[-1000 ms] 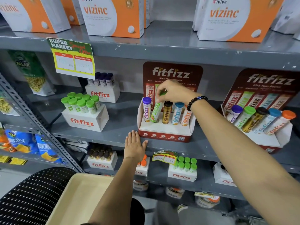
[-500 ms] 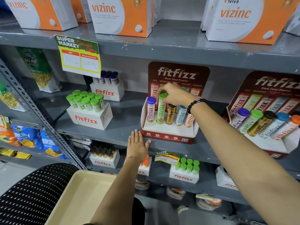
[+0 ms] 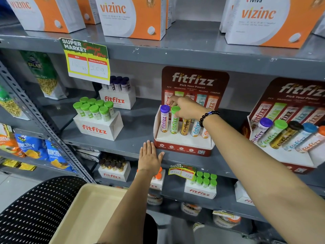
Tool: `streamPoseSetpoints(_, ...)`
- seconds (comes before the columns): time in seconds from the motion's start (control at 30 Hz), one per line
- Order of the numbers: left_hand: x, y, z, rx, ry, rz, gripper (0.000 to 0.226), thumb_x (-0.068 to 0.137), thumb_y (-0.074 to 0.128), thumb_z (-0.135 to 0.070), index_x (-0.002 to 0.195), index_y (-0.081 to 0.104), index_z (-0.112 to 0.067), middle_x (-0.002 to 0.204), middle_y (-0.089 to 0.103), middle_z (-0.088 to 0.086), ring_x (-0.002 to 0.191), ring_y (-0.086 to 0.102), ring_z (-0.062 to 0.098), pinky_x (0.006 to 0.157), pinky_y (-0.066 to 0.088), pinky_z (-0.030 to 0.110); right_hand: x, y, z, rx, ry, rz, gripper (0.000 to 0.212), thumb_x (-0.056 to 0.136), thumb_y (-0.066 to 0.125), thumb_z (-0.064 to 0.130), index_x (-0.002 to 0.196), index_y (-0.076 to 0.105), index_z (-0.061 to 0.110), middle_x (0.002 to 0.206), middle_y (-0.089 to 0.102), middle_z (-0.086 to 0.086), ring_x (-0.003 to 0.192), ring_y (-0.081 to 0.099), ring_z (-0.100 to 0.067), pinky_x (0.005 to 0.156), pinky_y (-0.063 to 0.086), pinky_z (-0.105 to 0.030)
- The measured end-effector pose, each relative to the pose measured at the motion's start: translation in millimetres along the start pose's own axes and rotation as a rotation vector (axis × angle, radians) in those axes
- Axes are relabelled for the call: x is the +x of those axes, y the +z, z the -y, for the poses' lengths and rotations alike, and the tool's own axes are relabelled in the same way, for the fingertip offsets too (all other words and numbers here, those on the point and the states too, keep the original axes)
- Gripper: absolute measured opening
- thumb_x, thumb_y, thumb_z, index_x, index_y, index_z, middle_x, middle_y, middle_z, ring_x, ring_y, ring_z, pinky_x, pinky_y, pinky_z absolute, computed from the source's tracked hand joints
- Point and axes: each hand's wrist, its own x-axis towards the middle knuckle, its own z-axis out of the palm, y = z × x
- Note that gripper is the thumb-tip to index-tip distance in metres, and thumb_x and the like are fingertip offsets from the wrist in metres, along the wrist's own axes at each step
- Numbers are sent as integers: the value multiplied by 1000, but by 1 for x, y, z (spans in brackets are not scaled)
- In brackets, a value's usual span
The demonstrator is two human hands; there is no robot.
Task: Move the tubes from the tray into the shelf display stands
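The green-capped tube (image 3: 174,120), white with green "fitfizz" lettering, stands upright in the second slot of the red-and-white display stand (image 3: 182,147), between a purple-capped tube (image 3: 164,118) and a gold tube (image 3: 185,126). The right hand (image 3: 188,108) rests on its cap with fingers (image 3: 173,103) curled round it, while the left hand (image 3: 149,158) lies flat and spread on the edge of the grey metal shelf (image 3: 133,143). Below, a cream tray (image 3: 91,213) sits on a black perforated surface (image 3: 35,212), and orange Vizinc boxes (image 3: 133,16) line the shelf above.

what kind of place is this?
Likely a supermarket or pharmacy aisle: grey metal shelving, a "Super Market" price tag, and branded fitfizz display stands of tubes.
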Motion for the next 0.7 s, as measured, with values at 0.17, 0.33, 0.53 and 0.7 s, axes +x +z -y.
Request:
streamPoseSetpoints(0.17,0,0,0,-10,1,9,69,97,8,-51,147,-8,-7,157,-9,11,143,-11,26,115,-7,35,0,3,-4,14,7,-1,53,83,59,-4,127,44,22,131,53,-6,108,54,-23,75,49,-30)
streamPoseSetpoints(0.33,0,-3,0,-15,3,27,69,98,9,-50,147,-8,-6,157,-10,12,143,-12,26,115,-6,36,-7,7,-7,-2,22,-32,64,83,63,4,138,35,21,137,50,-6,117,52,-25,89,45,-32)
streamPoseSetpoints(0.53,-7,-1,2,-6,14,4,68,98,11,-49,148,-4,-5,157,-6,14,143,-9,29,116,-3,38,-43,21,-10,-36,-25,-287,58,88,58,15,141,34,15,143,45,-9,125,47,-26,99,43,-37)
streamPoseSetpoints(0.7,-40,6,-6,-22,8,-40,68,98,12,-49,148,-3,-5,157,-5,14,143,-7,29,116,-3,37,-92,39,-17,-38,-24,-406,48,94,50,16,140,36,7,146,41,-13,137,34,-27,114,25,-36)
